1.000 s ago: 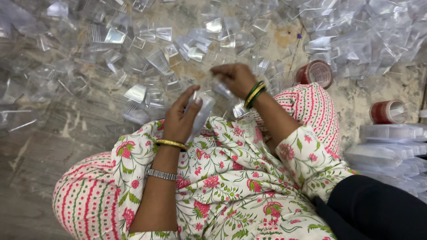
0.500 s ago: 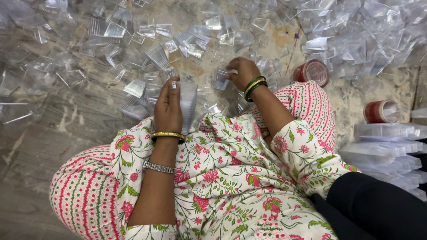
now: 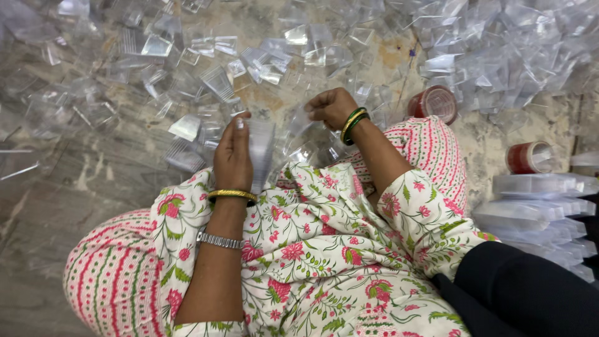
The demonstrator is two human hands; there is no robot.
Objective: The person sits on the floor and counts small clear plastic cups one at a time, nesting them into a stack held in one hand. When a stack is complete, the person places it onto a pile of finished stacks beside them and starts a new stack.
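My left hand (image 3: 233, 159) grips a stack of clear plastic containers (image 3: 261, 153), held upright over my lap. A gold bangle and a metal watch sit on that wrist. My right hand (image 3: 329, 107), with green and gold bangles, is closed on a clear plastic piece (image 3: 298, 120) at the near edge of the pile on the floor. Loose clear plastic containers (image 3: 218, 81) lie scattered all over the floor in front of me.
A heap of clear plastic pieces (image 3: 511, 43) fills the upper right. Two red rolls of tape (image 3: 433, 103) (image 3: 527, 157) lie on the floor at right. Stacked clear lids (image 3: 543, 206) sit at the right edge, near a dark cloth (image 3: 530, 293).
My left hand has drawn the stack of containers back toward my lap. My right hand has reached out to the pile and closed on a clear piece.
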